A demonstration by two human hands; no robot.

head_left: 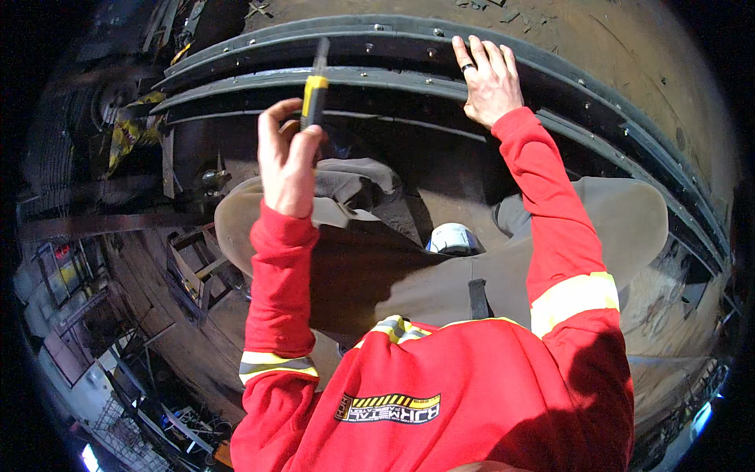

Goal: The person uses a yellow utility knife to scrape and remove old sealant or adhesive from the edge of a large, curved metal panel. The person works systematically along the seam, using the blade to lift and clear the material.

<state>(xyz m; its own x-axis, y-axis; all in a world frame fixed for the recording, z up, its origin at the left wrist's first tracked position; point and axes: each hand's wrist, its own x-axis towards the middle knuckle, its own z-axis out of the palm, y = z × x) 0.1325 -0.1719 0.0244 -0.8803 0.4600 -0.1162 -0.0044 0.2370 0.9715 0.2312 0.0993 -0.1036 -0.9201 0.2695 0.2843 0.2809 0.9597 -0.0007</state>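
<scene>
A yellow and black utility knife is in my left hand, its thumb and fingers closed around the handle. The knife's slim grey tip points away from me and is slightly blurred; it overlaps the long dark rails in view, and I cannot tell whether it touches them. My right hand lies on those rails with its fingers stretched out and a dark ring on one finger. Bolt heads dot the rails, which run across in front of my knees.
Between my legs sits a white rounded object, partly hidden. At the left are an open frame, a yellow crumpled piece and dark clutter. Small scraps lie on the brown floor beyond the rails.
</scene>
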